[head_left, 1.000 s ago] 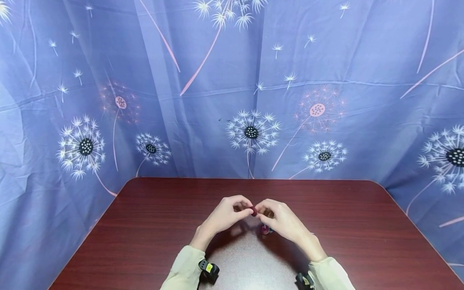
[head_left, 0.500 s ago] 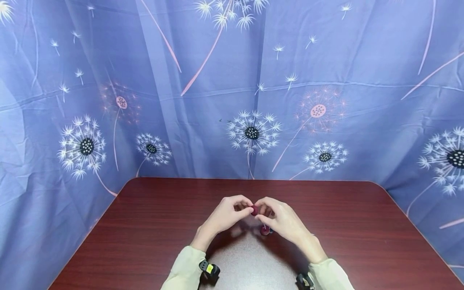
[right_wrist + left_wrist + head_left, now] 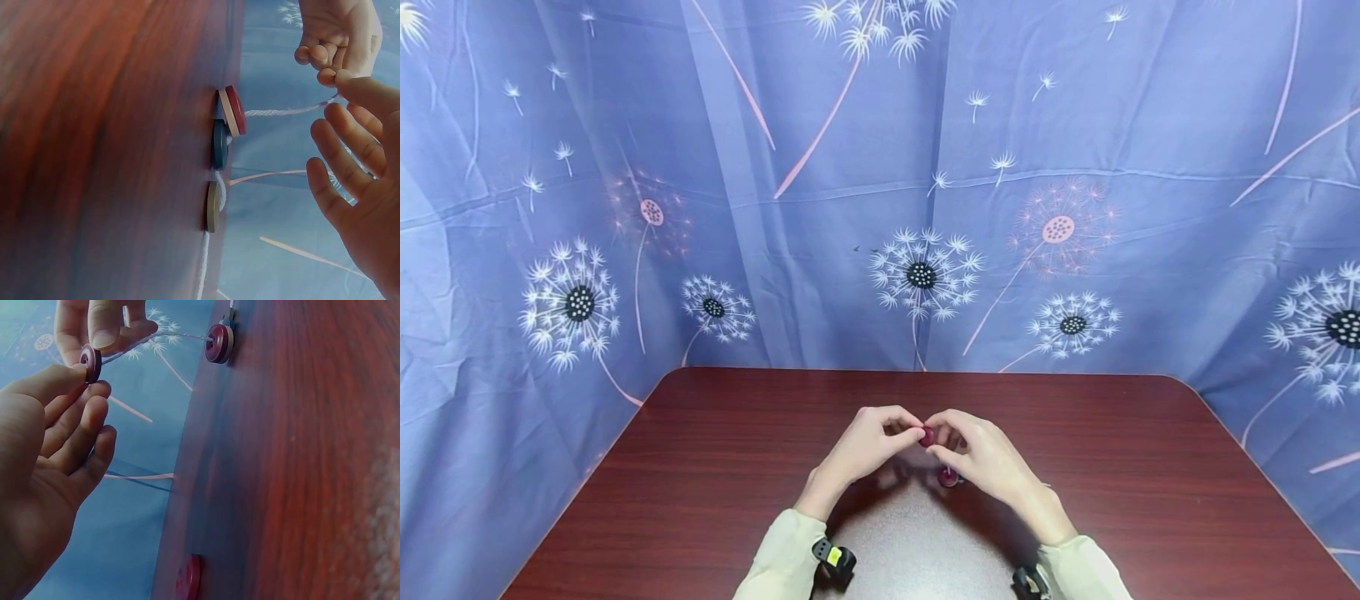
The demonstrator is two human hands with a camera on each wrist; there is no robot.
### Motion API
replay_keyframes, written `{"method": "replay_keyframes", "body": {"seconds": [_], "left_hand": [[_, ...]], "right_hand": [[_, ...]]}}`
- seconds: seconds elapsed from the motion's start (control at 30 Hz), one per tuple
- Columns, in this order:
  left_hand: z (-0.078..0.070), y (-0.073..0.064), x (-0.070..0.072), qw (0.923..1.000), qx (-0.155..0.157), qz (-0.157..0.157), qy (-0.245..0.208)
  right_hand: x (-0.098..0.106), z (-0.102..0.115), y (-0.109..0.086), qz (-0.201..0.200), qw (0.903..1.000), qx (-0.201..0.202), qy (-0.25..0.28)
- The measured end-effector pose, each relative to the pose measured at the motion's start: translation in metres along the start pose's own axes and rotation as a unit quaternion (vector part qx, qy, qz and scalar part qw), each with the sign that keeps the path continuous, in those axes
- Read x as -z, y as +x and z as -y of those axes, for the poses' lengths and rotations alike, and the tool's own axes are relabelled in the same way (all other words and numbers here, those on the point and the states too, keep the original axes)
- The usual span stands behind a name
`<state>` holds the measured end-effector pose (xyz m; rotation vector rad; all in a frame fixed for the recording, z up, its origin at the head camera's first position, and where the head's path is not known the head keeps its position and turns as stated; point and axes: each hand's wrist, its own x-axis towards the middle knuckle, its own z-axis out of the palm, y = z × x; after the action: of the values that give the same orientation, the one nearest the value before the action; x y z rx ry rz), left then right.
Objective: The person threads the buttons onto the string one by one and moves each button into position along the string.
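My left hand (image 3: pixel 868 442) pinches a dark red button (image 3: pixel 92 362) between thumb and finger. My right hand (image 3: pixel 985 454) meets it from the other side, thumb and forefinger curved around the button's far rim; its other fingers (image 3: pixel 347 156) are spread loosely. A white cord (image 3: pixel 275 113) runs from the pinched fingertips down to a row of threaded buttons. Nearest on it is a red button (image 3: pixel 235 110) against a pale one (image 3: pixel 226 114), followed by a dark blue button (image 3: pixel 220 145) and a yellowish-brown button (image 3: pixel 213 207). In the right wrist view the held button is hidden by fingers.
The threaded buttons stand on a glossy reddish-brown table (image 3: pixel 737 467). Another red button (image 3: pixel 189 578) lies on it in the left wrist view. Behind the table hangs a blue curtain (image 3: pixel 820 275) with dandelion prints. Both wrists carry black cameras (image 3: pixel 837 560).
The held button has turned so more of its face shows to the head camera. My right fingertips have shifted slightly around its rim; both arms stay almost in place.
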<state>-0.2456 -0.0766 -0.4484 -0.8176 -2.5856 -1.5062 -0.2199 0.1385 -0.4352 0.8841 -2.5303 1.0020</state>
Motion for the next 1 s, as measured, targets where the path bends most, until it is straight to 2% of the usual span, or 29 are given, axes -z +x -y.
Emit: {"method": "replay_keyframes", "body": {"seconds": [0.47,0.7,1.0], "left_hand": [[-0.0010,0.0000,-0.0001,0.9998,-0.004,-0.016,0.007],[-0.0010,-0.0002,0.0009,0.9998,-0.001,-0.013,0.017],[-0.0009,-0.0020,0.0051,0.9989,0.040,0.020,-0.015]], "right_hand": [[0.0003,-0.0009,-0.0005,0.010,0.9998,0.003,0.015],[0.0020,0.0007,-0.0008,0.021,0.9997,-0.008,0.007],[0.0005,-0.0023,-0.0021,0.070,0.9969,-0.030,0.016]]}}
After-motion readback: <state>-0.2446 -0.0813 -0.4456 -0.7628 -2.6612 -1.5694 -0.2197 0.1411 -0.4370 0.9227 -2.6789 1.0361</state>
